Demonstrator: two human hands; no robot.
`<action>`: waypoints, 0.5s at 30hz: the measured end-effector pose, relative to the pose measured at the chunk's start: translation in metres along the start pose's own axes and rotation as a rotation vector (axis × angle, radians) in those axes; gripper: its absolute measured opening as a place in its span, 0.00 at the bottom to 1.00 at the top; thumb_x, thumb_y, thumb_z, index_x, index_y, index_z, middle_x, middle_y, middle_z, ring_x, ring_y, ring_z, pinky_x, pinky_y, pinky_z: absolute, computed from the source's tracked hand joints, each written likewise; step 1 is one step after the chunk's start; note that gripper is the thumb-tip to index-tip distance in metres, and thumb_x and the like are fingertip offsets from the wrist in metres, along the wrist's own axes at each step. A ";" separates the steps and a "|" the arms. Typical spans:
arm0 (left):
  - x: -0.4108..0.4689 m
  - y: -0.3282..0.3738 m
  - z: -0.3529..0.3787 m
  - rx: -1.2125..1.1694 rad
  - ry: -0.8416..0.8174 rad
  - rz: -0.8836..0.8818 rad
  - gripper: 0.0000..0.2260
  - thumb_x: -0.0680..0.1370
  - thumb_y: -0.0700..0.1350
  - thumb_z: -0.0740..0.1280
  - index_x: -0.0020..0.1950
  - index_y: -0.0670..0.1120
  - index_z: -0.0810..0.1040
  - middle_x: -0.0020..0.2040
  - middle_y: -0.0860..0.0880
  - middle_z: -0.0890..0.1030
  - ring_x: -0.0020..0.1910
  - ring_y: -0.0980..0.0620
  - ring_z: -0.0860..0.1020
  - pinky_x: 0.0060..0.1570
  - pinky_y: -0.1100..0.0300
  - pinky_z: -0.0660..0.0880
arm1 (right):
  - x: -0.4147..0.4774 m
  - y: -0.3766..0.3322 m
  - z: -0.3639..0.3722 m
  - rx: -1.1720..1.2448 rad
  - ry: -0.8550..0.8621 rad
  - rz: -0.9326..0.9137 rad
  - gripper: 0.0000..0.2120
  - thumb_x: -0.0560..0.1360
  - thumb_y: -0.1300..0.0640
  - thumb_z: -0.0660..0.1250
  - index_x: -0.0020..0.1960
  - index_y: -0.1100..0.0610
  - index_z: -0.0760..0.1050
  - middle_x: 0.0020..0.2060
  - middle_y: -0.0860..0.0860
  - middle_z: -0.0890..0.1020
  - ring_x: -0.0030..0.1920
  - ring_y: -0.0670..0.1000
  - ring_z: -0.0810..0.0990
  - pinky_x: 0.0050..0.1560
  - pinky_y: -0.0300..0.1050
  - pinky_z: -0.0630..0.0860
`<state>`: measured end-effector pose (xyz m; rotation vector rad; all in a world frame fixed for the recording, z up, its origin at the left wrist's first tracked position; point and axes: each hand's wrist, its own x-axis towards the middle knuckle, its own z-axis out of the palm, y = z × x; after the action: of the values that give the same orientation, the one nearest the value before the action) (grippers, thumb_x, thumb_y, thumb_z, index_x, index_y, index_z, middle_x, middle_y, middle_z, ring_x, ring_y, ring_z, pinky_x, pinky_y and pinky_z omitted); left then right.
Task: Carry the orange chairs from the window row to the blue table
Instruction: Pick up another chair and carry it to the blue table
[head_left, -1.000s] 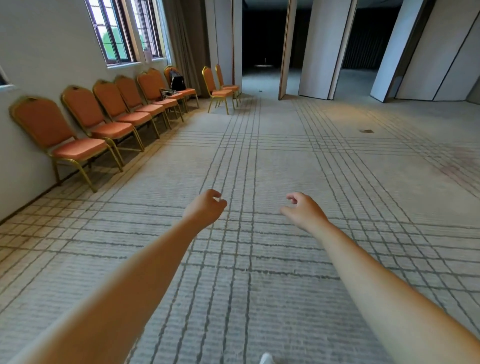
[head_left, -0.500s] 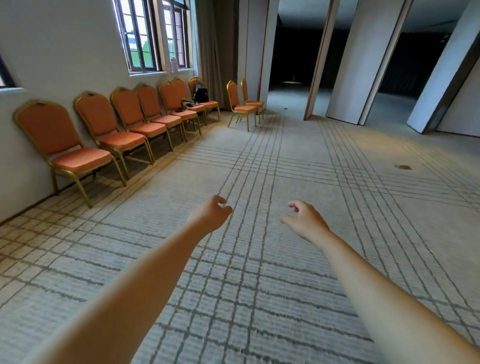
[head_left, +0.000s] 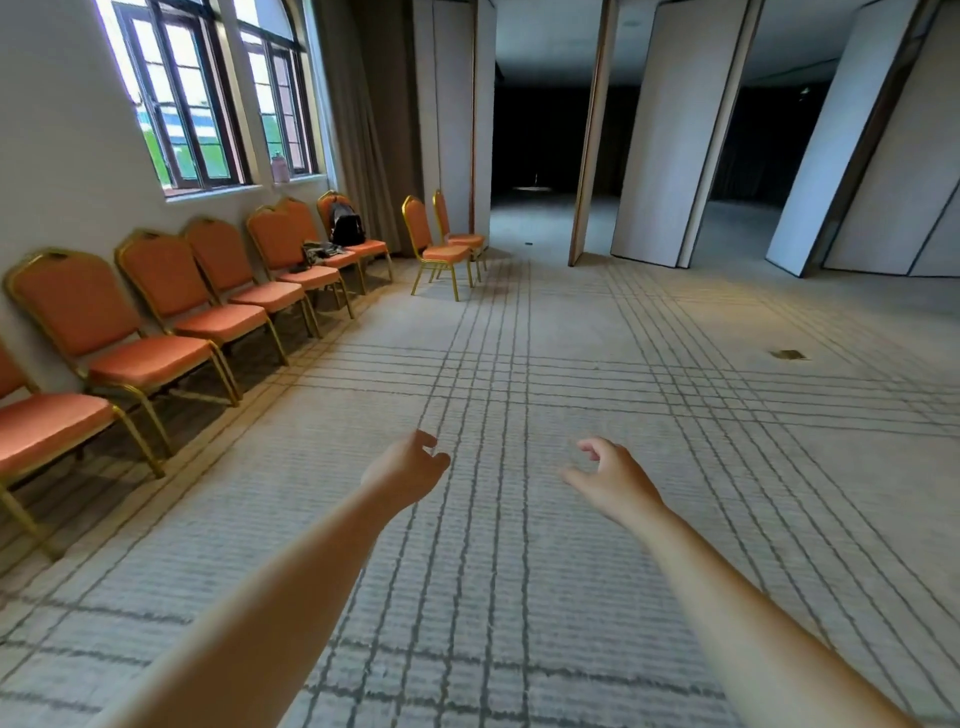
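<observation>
Ahead, seven orange chairs (head_left: 150, 358) line the wall under two windows (head_left: 182, 104); two more chairs (head_left: 441, 253) stand apart beyond. One bag (head_left: 347, 226) sits on the farthest. Left hand (head_left: 402, 475) and right hand (head_left: 613, 480) are empty, their fingers loosely curled, over the carpet (head_left: 649, 364).

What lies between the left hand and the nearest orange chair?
Only bare carpet separates the left hand from the nearest chair, as the head view shows.
</observation>
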<state>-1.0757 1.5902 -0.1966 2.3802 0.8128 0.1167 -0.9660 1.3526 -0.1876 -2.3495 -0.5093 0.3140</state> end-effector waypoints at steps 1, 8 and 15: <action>0.023 0.004 0.003 0.007 -0.008 0.012 0.21 0.78 0.57 0.62 0.69 0.51 0.70 0.62 0.50 0.78 0.56 0.49 0.78 0.57 0.52 0.76 | 0.022 0.002 -0.001 0.001 0.005 0.012 0.28 0.76 0.44 0.68 0.73 0.51 0.67 0.71 0.51 0.69 0.68 0.51 0.71 0.57 0.46 0.70; 0.214 0.042 0.020 0.032 -0.025 0.045 0.21 0.77 0.56 0.63 0.68 0.50 0.71 0.59 0.51 0.79 0.54 0.49 0.78 0.57 0.51 0.75 | 0.218 0.009 -0.005 0.028 0.041 0.022 0.28 0.75 0.47 0.68 0.73 0.51 0.67 0.71 0.52 0.70 0.69 0.53 0.71 0.60 0.48 0.71; 0.414 0.109 0.027 -0.044 0.035 0.023 0.19 0.79 0.52 0.64 0.68 0.46 0.71 0.53 0.50 0.78 0.53 0.48 0.77 0.58 0.53 0.74 | 0.437 0.003 -0.034 0.046 0.010 -0.023 0.28 0.76 0.47 0.68 0.73 0.52 0.67 0.71 0.52 0.70 0.68 0.52 0.71 0.58 0.47 0.70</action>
<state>-0.6767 1.7482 -0.2007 2.3526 0.7915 0.1842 -0.5629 1.5240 -0.2009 -2.2978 -0.5183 0.3001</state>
